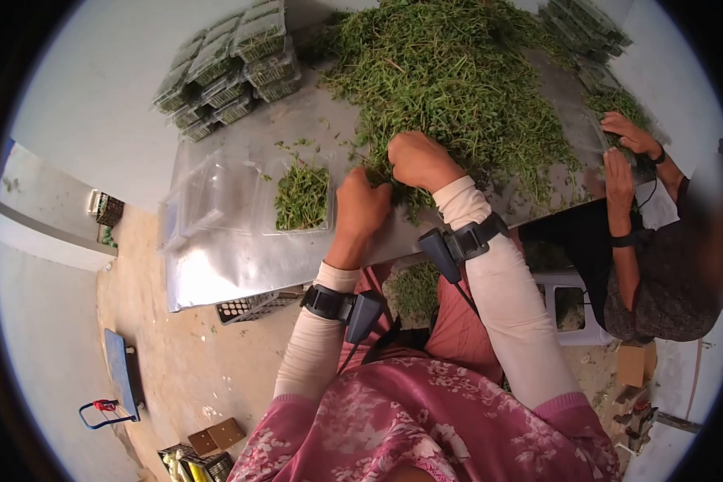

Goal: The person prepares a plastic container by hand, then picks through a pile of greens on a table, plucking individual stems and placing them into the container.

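Note:
A big heap of leafy green stems (pixel 450 80) covers the back and middle of the metal table. My right hand (pixel 424 161) is closed on leafy greens at the heap's near edge. Beside it on the left, my left hand (pixel 363 207) is closed too, its fingertips turned away from view; what they hold is hidden. Just left of that hand lies an open clear plastic box (pixel 329 218) partly filled with leafy greens (pixel 301 197). Empty clear plastic boxes (pixel 197 197) lie nested farther left.
Filled, lidded boxes (pixel 233 64) are stacked at the back left, with more boxes (pixel 590 28) at the back right. On the right, a co-worker's hands (pixel 622 153) are at another box and greens. A black crate (pixel 257 307) sits under the table (pixel 225 269).

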The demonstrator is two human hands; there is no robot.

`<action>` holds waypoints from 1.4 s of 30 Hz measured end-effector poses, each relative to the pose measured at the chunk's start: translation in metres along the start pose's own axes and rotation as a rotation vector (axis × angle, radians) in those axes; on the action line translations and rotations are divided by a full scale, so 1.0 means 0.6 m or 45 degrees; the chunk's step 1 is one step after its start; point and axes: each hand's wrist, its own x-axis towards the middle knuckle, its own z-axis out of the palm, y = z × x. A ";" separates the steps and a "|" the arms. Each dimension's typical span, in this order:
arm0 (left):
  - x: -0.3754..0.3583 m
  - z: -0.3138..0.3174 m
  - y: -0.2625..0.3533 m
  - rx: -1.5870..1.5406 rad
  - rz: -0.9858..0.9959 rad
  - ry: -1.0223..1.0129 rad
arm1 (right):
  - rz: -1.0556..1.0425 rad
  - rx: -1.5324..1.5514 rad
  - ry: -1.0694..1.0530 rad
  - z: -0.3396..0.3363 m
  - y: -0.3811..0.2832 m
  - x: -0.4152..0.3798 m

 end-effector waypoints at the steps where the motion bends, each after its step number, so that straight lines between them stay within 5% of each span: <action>1: -0.001 -0.002 0.004 -0.052 -0.025 -0.009 | 0.008 0.039 0.013 0.009 0.003 0.006; 9: -0.011 0.002 0.029 -0.744 -0.158 -0.054 | -0.175 0.224 -0.124 -0.031 -0.025 -0.007; 12: -0.026 -0.002 0.049 -0.887 -0.132 0.048 | -0.030 0.727 -0.115 -0.033 -0.010 -0.007; 25: -0.020 -0.076 0.085 -0.975 -0.015 0.110 | -0.055 1.264 0.254 -0.078 -0.026 -0.033; 32: -0.011 -0.167 0.071 -0.746 0.132 0.177 | -0.023 1.230 0.174 -0.074 -0.027 -0.031; 42: -0.007 -0.240 -0.020 0.260 0.185 0.018 | -0.008 1.122 0.116 -0.066 -0.026 -0.026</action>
